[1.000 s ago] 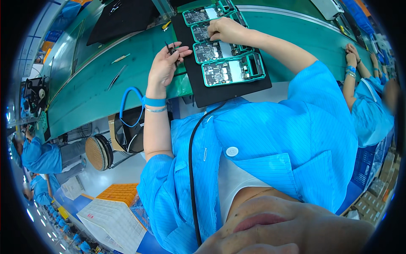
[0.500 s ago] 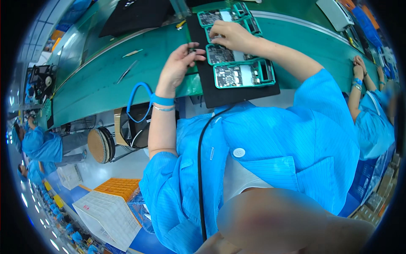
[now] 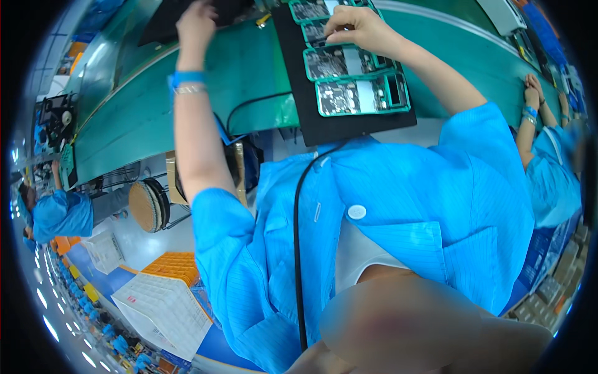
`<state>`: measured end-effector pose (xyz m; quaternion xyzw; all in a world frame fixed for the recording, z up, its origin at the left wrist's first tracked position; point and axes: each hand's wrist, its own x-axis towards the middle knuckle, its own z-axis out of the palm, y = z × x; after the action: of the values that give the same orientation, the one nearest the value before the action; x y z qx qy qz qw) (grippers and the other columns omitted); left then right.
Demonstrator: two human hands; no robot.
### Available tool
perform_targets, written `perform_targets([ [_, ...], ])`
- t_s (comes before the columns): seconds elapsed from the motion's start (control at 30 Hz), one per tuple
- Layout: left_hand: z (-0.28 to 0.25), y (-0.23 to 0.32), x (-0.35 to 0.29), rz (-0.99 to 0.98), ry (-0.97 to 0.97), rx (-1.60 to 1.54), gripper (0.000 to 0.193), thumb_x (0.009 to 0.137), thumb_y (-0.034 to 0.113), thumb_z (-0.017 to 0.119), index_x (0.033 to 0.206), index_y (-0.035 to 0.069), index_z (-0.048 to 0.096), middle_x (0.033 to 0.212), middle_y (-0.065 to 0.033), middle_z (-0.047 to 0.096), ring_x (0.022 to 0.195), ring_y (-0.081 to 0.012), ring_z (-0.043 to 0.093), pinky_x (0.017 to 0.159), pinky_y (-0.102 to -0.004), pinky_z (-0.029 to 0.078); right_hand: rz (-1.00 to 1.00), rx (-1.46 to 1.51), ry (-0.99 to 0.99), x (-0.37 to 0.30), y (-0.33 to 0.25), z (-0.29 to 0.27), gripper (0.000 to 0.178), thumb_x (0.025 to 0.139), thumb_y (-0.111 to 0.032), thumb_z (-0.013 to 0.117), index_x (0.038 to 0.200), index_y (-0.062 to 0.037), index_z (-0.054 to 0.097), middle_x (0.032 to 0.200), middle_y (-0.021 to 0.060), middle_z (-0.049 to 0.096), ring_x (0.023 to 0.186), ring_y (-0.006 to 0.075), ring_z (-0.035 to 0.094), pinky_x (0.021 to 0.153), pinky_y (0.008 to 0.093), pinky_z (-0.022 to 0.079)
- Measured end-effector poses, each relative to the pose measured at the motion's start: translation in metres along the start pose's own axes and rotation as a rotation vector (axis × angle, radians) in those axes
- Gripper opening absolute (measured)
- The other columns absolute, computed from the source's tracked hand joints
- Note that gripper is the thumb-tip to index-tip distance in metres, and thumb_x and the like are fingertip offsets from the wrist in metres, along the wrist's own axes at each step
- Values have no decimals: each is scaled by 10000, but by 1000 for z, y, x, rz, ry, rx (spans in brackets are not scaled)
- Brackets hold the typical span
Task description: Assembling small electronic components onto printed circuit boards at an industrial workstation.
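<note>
Long green bench [image 3: 249, 68] runs left to right; black rectangular mat [image 3: 349, 128] carries a near-to-far row of teal-framed circuit board trays [image 3: 361, 95]. Right hand [image 3: 356, 25] rests, fingers curled, on the far trays, nearer to them than the other. Left hand [image 3: 196, 22] reaches far-left to a second black mat [image 3: 163, 25]; grip probably closed, cannot tell.

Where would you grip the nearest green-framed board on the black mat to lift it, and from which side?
Grip the nearest green-framed board by its two long green edges, from above. It lies flat on the black mat, components face up, so fingers should stay off the middle.
</note>
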<state>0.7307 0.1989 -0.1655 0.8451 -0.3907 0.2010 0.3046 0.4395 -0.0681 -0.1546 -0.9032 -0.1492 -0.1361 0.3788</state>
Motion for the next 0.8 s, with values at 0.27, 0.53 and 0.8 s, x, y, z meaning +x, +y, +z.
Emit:
perform_targets([
  [0.27,5,40,-3,66,56,-77,301,910,277,682,1175,133,679,1066,-131,713,968,-253,697,816,-358,544,34,-217,-92,-56,-8,22,103,857,-82,688,924,-28,631,895,99,561,911,285,579,773,402,475],
  [0.53,17,193,-149,-71,-391,-473,214,843,116,752,1016,3,695,873,-102,707,756,-158,673,677,-280,533,18,-468,-115,-68,-18,26,90,810,-98,710,866,-66,647,895,60,620,930,272,603,807,422,486],
  [0.8,37,208,-178,-146,-162,-563,246,765,-5,788,987,5,684,915,-89,653,749,-141,669,663,-254,553,-21,-619,-92,-72,-18,30,86,799,-98,700,849,-53,646,872,74,639,861,272,655,746,407,517],
])
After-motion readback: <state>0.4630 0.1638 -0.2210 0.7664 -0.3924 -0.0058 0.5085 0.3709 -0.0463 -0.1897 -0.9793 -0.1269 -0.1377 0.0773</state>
